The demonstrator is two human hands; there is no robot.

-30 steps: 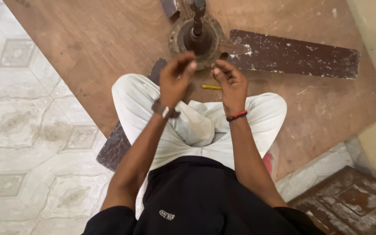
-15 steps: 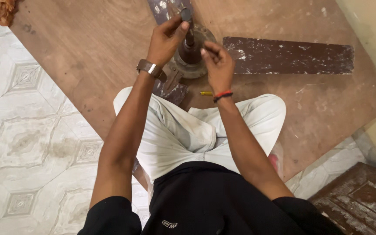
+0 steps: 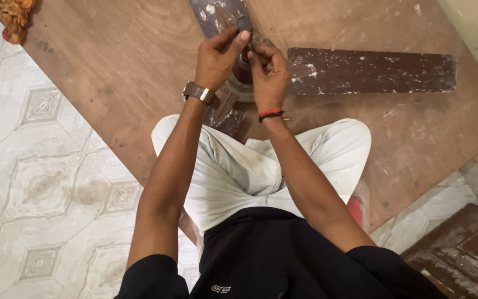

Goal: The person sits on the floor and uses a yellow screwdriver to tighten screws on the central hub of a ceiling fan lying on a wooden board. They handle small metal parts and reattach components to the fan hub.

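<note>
Patterned pale floor tiles (image 3: pixel 40 188) run along the left of the view, and a large brown plywood sheet (image 3: pixel 123 72) lies over them, scuffed and dusty, carrying everything else. On it sits a dismantled ceiling fan: a round, rusty grey metal motor housing (image 3: pixel 238 87) with a dark brown upright stem (image 3: pixel 243 71) rising from its middle, and long dark brown paint-flecked blades. One blade (image 3: pixel 372 71) stretches away to the right, its long axis running left to right; another (image 3: pixel 217 14) points off toward the top edge, and a third (image 3: pixel 225 116) comes back toward the person's knees.

The person sits cross-legged in off-white trousers (image 3: pixel 239 171), both arms reaching forward. The left hand (image 3: pixel 217 58), with a brown-strapped wristwatch (image 3: pixel 199 92), is closed about the upper end of the stem, thumb stretched over the top. The right hand (image 3: pixel 269 75), with a red and black thread band (image 3: pixel 271 114) at the wrist, pinches something small against the same stem from the right; what that grip holds is hidden by the fingers. The stem stands nearly upright between the two hands, directly ahead of the lap, about equally near to both. A thin yellow object (image 3: pixel 286 118) peeks out beside the right wrist. An orange and red bundle (image 3: pixel 9 16) lies at the top-left corner.
</note>
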